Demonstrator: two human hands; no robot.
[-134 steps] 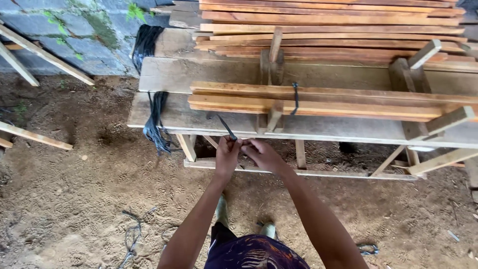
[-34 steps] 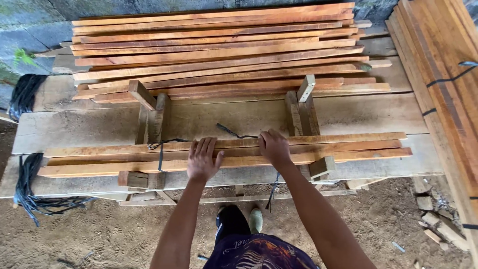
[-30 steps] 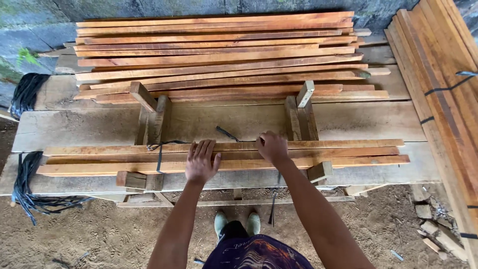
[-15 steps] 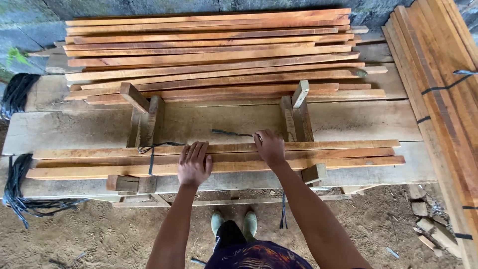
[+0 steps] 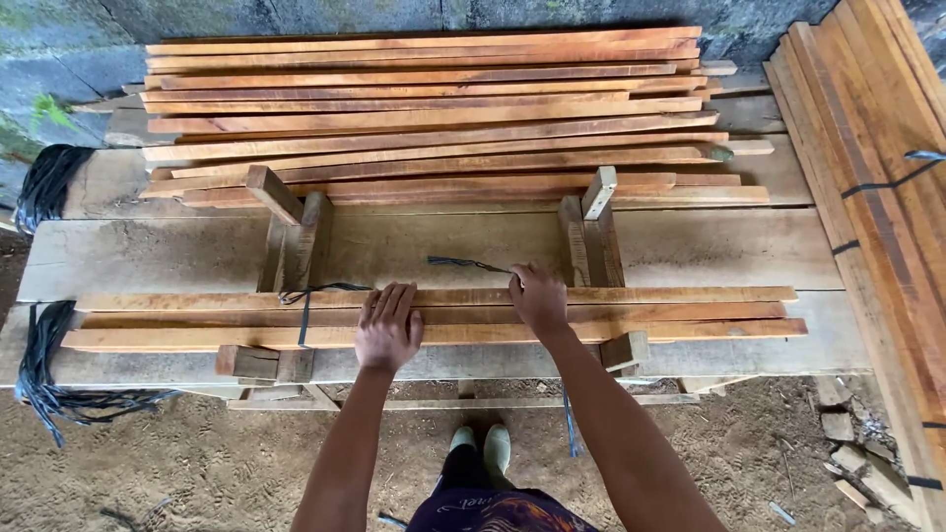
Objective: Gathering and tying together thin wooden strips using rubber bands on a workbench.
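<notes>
Head-camera view over a rough timber bench: the right hand (image 5: 539,299) is seen closed around the end of a dark strap (image 5: 471,264), pinched between fingers and thumb at the far edge of a bundle of reddish wooden slats (image 5: 434,315). The strap's free tail is laid across the bare bench plank (image 5: 443,241) behind the bundle, while another length hangs below the bench near the person's boots. The left hand (image 5: 387,328) is pressed flat and open on top of the slats, holding nothing, fingers spread toward the far edge.

The bundle is cradled between two upright wooden jig brackets (image 5: 292,236), with one strap tie (image 5: 305,300) already looped around it near the left bracket. Behind, a larger loose stack of slats (image 5: 434,108) is piled against the wall; tied bundles (image 5: 877,177) lie to the right, and coils of spare strapping (image 5: 49,182) hang at the left end.

Risk is judged to lie in the pinch itself: a thin strap under tension could slip through the fingers. Should the flat palm be lifted early, the slats could be fanned apart or slid lengthwise. Splinters from the rough edges are also a hazard for bare hands.
</notes>
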